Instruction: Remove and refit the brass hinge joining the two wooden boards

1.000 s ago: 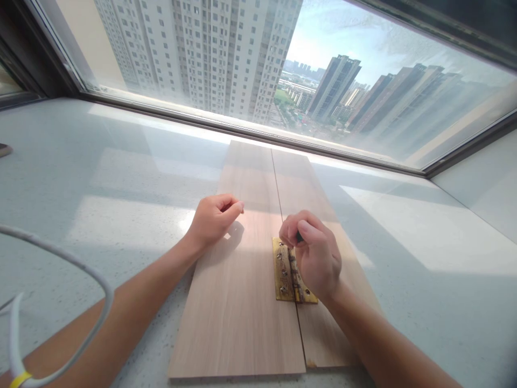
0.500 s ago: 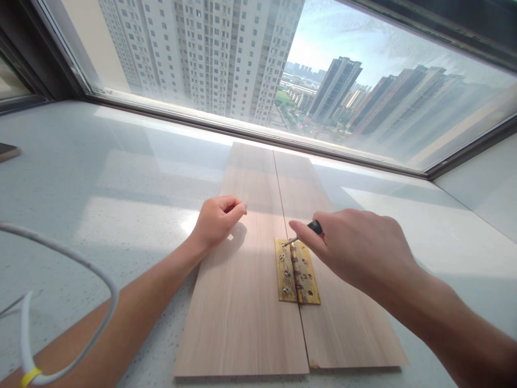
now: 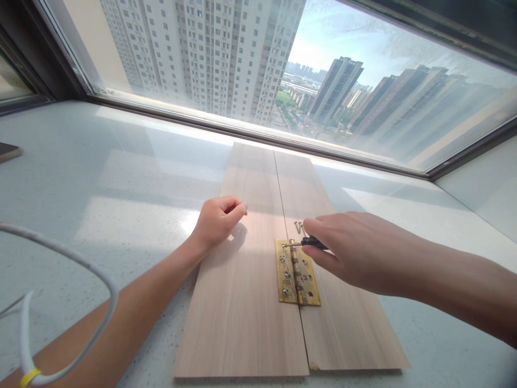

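A black-handled screwdriver [image 3: 314, 243] is gripped in my right hand [image 3: 355, 250], lying nearly level with its tip at the top left hole of a brass hinge [image 3: 298, 272]. The hinge spans the seam between a left wooden board [image 3: 238, 323] and a right wooden board [image 3: 347, 334]. Screw heads show in its left leaf; the visible holes of the right leaf look bare. Two or so loose screws [image 3: 298, 227] lie just above the hinge, partly behind my right fingers. My left hand [image 3: 221, 220] rests curled on the left board, and whatever its fingers pinch is hidden.
Both boards lie on a speckled white sill [image 3: 133, 226] below a dark-framed window [image 3: 258, 134]. A white cable [image 3: 100, 275] with a yellow band loops at the lower left. The corner of a dark flat object [image 3: 8, 152] shows at the left edge.
My right hand has turned and lowered, so the screwdriver now lies flatter, its tip still at the top left hole. The loose screws have come into view. My left hand stays put.
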Tool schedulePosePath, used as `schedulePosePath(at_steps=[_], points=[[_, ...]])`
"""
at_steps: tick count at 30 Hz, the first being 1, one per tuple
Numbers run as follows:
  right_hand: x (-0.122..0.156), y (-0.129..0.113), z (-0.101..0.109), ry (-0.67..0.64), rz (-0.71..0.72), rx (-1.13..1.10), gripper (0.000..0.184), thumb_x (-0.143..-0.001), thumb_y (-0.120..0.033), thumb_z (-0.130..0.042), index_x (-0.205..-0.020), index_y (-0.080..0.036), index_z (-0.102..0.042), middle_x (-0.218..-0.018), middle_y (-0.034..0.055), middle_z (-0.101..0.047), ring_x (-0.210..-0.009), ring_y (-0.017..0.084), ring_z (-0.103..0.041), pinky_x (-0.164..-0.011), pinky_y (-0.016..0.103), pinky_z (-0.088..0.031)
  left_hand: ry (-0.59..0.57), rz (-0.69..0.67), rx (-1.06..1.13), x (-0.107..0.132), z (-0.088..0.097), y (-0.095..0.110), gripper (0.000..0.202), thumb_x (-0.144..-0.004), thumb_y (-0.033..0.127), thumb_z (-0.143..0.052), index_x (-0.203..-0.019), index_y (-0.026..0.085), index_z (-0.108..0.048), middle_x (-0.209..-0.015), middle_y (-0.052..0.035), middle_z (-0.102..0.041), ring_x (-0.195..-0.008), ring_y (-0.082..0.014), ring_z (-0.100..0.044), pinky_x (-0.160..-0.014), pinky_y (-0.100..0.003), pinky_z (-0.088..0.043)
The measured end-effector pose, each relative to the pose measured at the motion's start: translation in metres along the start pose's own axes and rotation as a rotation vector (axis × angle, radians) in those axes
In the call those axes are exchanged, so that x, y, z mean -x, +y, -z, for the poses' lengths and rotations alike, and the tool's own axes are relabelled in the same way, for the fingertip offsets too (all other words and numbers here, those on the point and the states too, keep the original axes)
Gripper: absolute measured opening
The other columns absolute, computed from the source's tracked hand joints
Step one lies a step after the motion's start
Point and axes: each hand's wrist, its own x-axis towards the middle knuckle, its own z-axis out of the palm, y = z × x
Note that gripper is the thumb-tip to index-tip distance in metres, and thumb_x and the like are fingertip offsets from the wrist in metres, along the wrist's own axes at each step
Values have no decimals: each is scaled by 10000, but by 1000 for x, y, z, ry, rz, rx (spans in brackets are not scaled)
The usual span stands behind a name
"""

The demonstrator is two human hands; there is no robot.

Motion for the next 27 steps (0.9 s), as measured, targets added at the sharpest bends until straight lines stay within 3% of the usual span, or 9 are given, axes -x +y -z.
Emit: schedulePosePath(at_steps=[5,12,18,20,22,24,27], points=[[-5,-11,4,-92,-167,-3,500,-882,-428,-430,-434,-206,-409,-449,24,-456,-356,103,-295,-435,292,-217,2,-9,-16,0,0,1,260,-782,341,-548,-613,160,-626,-475,57,-427,-463,-90,-390,-475,-235,-315],[-13,-5,-1,49,43,-63,421,-808,-325,-595,-453,-204,-403,-425,-17,-391,-339,79,-242,-402,284,-173,-3,-17,-4,-1,-1,-2,259,-784,343,-545,-622,161,-631,-474,57,-424,-460,-92,-388,-472,-236,-318],[-9,-13,1,97,233,96,276,-710,-126,-622,-566,-210,-402,-475,-37,-399,-383,84,-209,-445,292,-127,-4,-13,6,-1,-1,-3,255,-787,339,-543,-629,161,-634,-481,55,-429,-461,-88,-394,-462,-226,-323],[-9,-16,2,111,219,113,281,-679,-100,-626,-588,-215,-387,-465,-50,-380,-378,80,-191,-454,289,-120,-5,-1,17,-1,-2,-2,256,-783,344,-544,-627,161,-630,-480,55,-422,-454,-89,-393,-445,-222,-316],[-8,-17,2,106,127,106,309,-682,-159,-659,-584,-219,-373,-427,-64,-342,-363,71,-155,-457,285,-120,-7,6,24,-1,-2,-2,257,-780,346,-545,-622,161,-627,-477,55,-416,-451,-90,-391,-438,-221,-313],[-8,-16,0,113,52,100,360,-733,-312,-664,-540,-220,-374,-395,-58,-328,-350,68,-143,-461,286,-127,-5,-4,18,-2,-2,-1,258,-777,345,-546,-616,160,-626,-474,56,-416,-451,-89,-387,-446,-224,-316],[-9,-12,-2,139,30,86,493,-821,-433,-563,-426,-218,-361,-366,-29,-325,-335,71,-139,-463,298,-145,1,-11,8,-2,-2,0,262,-777,349,-547,-611,162,-624,-468,58,-418,-445,-87,-384,-458,-230,-321]])
